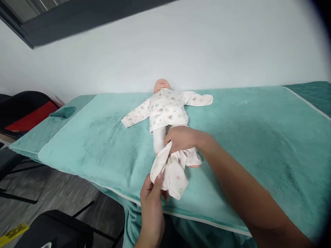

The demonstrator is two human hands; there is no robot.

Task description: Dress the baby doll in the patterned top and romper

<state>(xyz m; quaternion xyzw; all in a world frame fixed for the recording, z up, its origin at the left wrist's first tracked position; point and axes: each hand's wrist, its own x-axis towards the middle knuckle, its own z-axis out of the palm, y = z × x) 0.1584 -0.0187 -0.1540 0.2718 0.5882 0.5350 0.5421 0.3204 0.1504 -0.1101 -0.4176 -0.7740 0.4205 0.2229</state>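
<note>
A baby doll [162, 83] lies on its back, its head by the wall. It wears a white printed long-sleeved top [170, 106], both sleeves spread to the sides. Bunched about its lower legs are white printed baby pants [177, 177]. One foot pokes out of the pant leg on the right; the other leg [159, 137], white, is largely bare of them. My left hand [153, 194] pinches the loose pant leg near the mat's front edge. Closed on the upper part of the pants is my right hand [182, 137], against the doll's legs; its fingertips are partly hidden.
A green plush mat [111, 137] with white piping covers the table, its cloth hanging over the front. Black chairs [54, 229] stand at the lower left, another with red [32, 117] behind. A white wall [165, 44] runs along the back, beneath a dark frame [85, 19].
</note>
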